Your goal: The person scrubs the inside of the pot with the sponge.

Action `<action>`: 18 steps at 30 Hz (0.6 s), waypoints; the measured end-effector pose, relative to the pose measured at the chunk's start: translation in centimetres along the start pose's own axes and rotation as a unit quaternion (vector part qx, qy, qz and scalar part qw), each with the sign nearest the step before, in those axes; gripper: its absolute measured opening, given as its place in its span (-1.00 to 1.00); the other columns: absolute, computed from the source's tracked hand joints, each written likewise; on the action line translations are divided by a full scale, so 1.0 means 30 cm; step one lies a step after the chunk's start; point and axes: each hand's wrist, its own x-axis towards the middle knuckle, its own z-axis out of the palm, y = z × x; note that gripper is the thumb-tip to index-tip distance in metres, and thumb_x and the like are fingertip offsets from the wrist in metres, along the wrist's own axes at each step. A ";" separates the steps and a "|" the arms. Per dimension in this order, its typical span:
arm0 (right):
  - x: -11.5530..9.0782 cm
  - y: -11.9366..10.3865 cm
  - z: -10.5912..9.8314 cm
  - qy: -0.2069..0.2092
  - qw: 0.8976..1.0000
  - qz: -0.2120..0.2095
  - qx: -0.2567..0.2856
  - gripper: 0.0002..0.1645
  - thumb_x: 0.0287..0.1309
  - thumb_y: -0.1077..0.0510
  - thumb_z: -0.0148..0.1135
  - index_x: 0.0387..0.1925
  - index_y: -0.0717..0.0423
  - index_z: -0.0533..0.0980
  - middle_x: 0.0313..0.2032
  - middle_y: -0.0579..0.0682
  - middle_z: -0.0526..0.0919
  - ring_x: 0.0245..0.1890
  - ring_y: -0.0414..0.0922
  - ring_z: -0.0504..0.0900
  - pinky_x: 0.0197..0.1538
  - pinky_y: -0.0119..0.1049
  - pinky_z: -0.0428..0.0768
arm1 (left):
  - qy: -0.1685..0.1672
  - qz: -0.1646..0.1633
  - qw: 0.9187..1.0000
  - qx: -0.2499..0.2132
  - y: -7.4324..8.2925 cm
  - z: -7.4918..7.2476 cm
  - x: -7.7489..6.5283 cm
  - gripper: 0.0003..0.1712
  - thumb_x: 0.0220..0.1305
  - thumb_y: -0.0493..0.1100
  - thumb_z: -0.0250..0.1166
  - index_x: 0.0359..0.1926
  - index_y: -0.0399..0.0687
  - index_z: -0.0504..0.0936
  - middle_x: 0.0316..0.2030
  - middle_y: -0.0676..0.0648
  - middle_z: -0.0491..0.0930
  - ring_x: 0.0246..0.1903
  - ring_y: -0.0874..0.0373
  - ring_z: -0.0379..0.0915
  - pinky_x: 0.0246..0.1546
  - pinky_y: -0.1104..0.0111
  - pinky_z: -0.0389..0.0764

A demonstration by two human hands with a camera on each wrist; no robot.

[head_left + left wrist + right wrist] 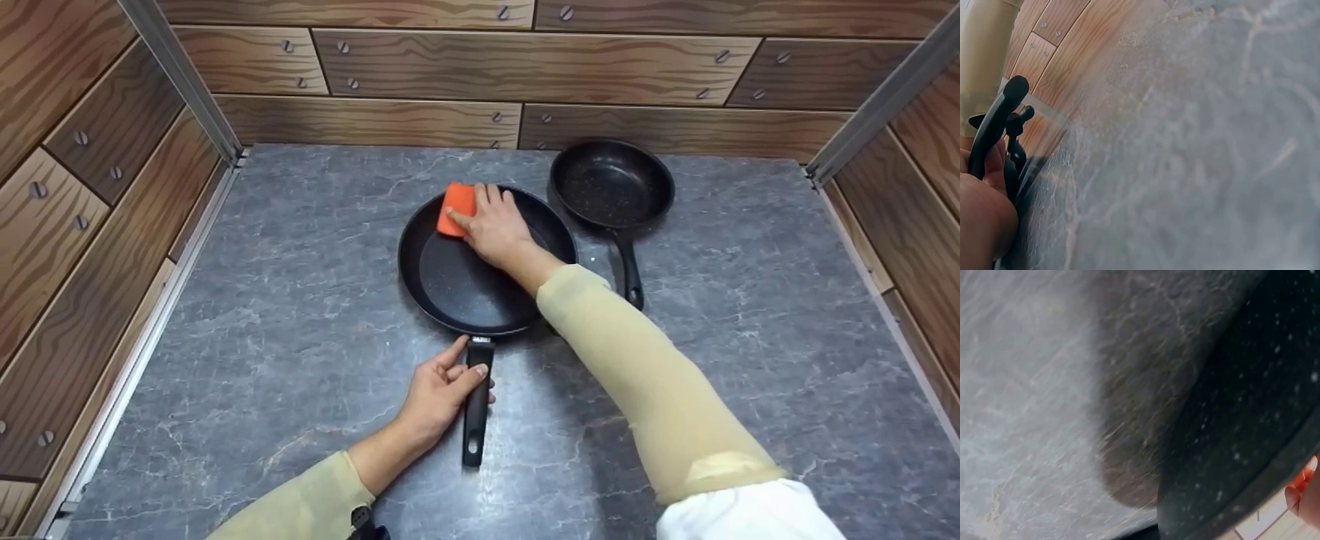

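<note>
A large black frying pan [465, 289] sits mid-table, its handle [474, 427] pointing toward me. My left hand [435, 394] grips that handle near the pan, thumb on top and fingers passing beneath; the index finger stretches toward the rim. In the left wrist view the same hand [985, 219] wraps the black handle [994, 126]. Inside the pan, at its far wall, my right hand [499, 229] holds an orange sponge [455, 202], thumb across it and fingers by the rim. The right wrist view catches the pan's speckled outside [1241, 433] and a bit of orange between fingers.
A smaller black speckled pan [611, 184] stands just right of the large one, its handle [630, 274] running close to my right forearm. Wood-patterned panels [525, 67] wall the grey marbled table [315, 285] at the back and both sides.
</note>
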 end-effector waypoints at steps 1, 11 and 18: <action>0.000 0.004 -0.002 -0.002 1.000 0.004 0.000 -0.33 0.61 -0.13 0.06 0.63 -0.43 0.23 0.52 0.46 0.15 0.48 0.36 0.19 0.43 0.25 0.29 | -0.001 0.001 1.000 0.000 -0.001 -0.001 0.001 -0.07 0.46 -0.34 0.32 0.63 -0.45 -0.01 -0.37 -0.20 0.76 -0.48 0.09 0.74 -0.34 0.30 0.78; -0.024 0.067 -0.011 -0.020 0.999 0.031 -0.014 -0.37 0.65 0.01 -0.12 0.64 -0.30 0.26 0.51 0.49 0.12 0.50 0.41 0.15 0.45 0.26 0.27 | -0.001 0.008 1.000 0.001 -0.005 -0.003 -0.004 -0.07 0.45 -0.35 0.32 0.62 -0.49 -0.02 -0.33 -0.28 0.77 -0.48 0.08 0.75 -0.33 0.28 0.79; -0.055 0.121 -0.004 -0.006 0.998 0.044 -0.033 -0.40 0.62 0.05 -0.14 0.57 -0.24 0.38 0.47 0.52 0.19 0.47 0.43 0.19 0.40 0.26 0.30 | 0.001 0.009 1.000 -0.003 -0.004 -0.003 -0.002 -0.06 0.45 -0.34 0.33 0.62 -0.48 -0.02 -0.32 -0.33 0.76 -0.48 0.07 0.75 -0.34 0.26 0.80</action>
